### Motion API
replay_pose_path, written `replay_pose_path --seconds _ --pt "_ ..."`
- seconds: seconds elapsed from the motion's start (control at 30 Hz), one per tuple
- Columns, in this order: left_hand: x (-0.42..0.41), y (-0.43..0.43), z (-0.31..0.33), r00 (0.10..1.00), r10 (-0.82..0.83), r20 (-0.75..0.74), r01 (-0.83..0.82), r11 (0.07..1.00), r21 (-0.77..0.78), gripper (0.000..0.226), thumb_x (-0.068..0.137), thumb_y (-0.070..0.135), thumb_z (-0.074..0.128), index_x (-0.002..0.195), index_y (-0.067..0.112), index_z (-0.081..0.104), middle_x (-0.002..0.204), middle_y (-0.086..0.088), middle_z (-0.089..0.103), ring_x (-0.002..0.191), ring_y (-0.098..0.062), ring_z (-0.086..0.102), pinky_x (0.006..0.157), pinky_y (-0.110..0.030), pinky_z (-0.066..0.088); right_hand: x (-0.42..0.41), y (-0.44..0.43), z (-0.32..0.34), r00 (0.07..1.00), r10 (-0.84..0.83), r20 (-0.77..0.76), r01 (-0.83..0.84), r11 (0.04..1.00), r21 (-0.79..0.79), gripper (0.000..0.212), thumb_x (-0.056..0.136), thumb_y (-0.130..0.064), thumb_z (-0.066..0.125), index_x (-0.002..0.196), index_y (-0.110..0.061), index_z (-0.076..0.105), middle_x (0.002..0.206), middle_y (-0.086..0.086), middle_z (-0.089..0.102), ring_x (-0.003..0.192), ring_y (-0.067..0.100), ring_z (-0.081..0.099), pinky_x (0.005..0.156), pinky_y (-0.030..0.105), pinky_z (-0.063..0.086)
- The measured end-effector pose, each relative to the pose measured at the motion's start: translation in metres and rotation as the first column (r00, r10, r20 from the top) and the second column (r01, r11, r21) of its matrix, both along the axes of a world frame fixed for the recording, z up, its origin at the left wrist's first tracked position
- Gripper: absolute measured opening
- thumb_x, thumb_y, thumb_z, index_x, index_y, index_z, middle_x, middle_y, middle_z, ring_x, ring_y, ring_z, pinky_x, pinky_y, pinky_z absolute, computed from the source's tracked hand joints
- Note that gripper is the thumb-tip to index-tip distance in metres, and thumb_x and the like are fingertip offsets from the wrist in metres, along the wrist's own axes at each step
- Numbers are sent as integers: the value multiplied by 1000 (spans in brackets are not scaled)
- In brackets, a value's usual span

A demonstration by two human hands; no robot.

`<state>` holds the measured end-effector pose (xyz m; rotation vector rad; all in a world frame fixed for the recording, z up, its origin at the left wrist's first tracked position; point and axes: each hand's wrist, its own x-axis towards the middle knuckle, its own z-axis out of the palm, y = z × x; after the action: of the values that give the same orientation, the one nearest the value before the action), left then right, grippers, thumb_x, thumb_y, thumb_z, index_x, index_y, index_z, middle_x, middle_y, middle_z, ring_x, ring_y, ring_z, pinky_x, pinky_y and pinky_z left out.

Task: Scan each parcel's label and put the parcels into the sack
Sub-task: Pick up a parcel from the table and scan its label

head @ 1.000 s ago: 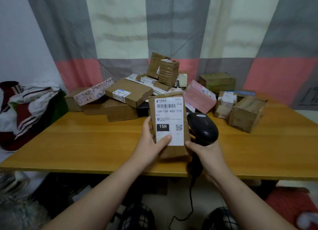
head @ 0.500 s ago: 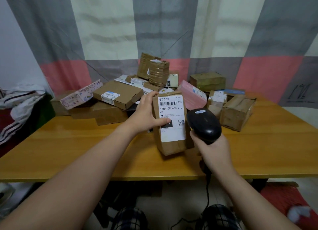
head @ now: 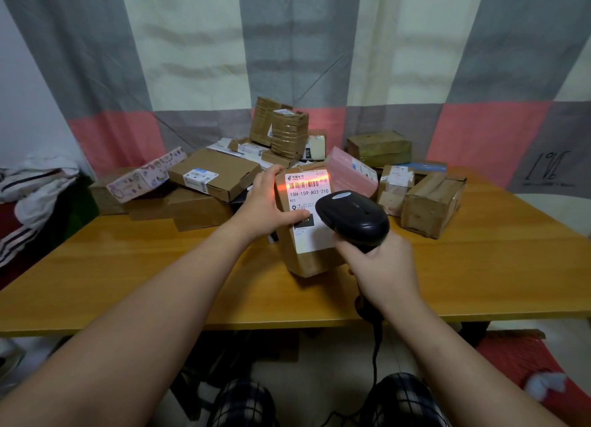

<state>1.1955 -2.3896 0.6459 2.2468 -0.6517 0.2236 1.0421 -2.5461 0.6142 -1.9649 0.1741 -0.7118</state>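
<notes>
**Q:** How's my hold on this one, anything to watch?

**A:** Looks fine tbh. Your left hand (head: 265, 203) has its fingers (head: 275, 172) curled over the top left corner of the parcel (head: 303, 263) and the thumb (head: 297, 215) laid across the label (head: 308, 199), so you're pinching it front to back. Your right hand (head: 383, 266) is wrapped round the handle of the scanner (head: 351, 217) and has nothing else in it. The parcel stands upright with its bottom end on the table (head: 160, 266), label facing you. The scanner head is just in front of its lower right part, and the red line falls right across the barcode at the top, above your thumb.

**Q:** Will it be awkward getting it to the sack?

**A:** Doubt it. I'd guess a small, stiff cardboard box, and probably light, since one hand steadies it. The glossy label could be a bit slick, so grab the long cardboard edges instead. The pile of other parcels (head: 214, 177) sits close behind it. I can't spot the sack for sure. The striped cloth thing (head: 32, 199) at your far left might be it, can't tell.
</notes>
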Motion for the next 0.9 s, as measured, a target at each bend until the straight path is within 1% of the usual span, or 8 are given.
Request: replay_pose_path --seconds 0.2,0.47,0.53,0.6,0.67,0.77,0.8,0.9 --pt "3 -1 -3 1000 17 16 -17 1000 -2 101 70 36 83 147 26 18 147 -5 26 133 -25 34 103 -42 40 0 0 0 1000 -8 -6 8 1000 25 20 77 -42 69 78 -23 64 63 -1 64 65 15 65 60 34 54" --pt "4 0 -3 999 12 34 -11 1000 -23 98 69 36 84 145 24 23 142 -5 30 130 -22 35 104 -40 36 -8 9 0 1000 3 4 -3 999 49 34 67 -52 61 70 -18 64 58 3 64 60 17 65 58 39 55" --pt "3 0 -4 1000 11 27 -11 1000 -27 98 69 36 84 145 24 23 142 -5 30 131 -23 35 106 -42 37 -7 9 -2 1000 17 26 -19 998 62 32 67 -51 63 74 -20 65 61 0 65 64 15 66 58 35 54" --pt "1 0 -4 1000 12 26 -12 999 -31 98 69 36 83 145 24 23 142 -5 30 131 -24 34 108 -45 37 -4 8 -4 996 71 50 -75 992 99 27 69 -49 67 87 -28 66 76 -7 68 78 8 66 63 22 51" --pt "-3 1 -5 999 8 34 -7 999 -32 97 70 35 83 144 24 23 143 -4 29 133 -25 32 109 -46 35 0 4 -5 986 149 76 -160 973 168 41 68 -47 73 106 -35 61 101 -13 66 97 -2 61 72 9 46" --pt "-13 9 -7 999 -9 35 13 995 -96 87 72 33 82 140 27 28 140 -2 31 129 -21 37 107 -39 37 10 -2 -5 968 244 51 -244 886 394 78 56 -51 78 127 -29 55 118 -13 62 109 -2 55 82 15 46" --pt "-18 15 -9 1000 -4 25 8 990 -142 81 74 33 81 137 28 30 137 -1 32 125 -18 41 104 -35 39 14 -5 -7 959 284 28 -261 836 483 77 54 -51 78 125 -32 57 115 -12 65 110 3 56 85 21 47" --pt "-39 36 -14 995 66 -80 -88 940 -330 60 73 49 75 117 33 37 129 1 43 109 -12 54 84 -23 51 21 -6 -17 910 414 -20 -298 687 663 45 60 -44 79 102 -41 63 97 -12 73 104 14 63 85 32 48"
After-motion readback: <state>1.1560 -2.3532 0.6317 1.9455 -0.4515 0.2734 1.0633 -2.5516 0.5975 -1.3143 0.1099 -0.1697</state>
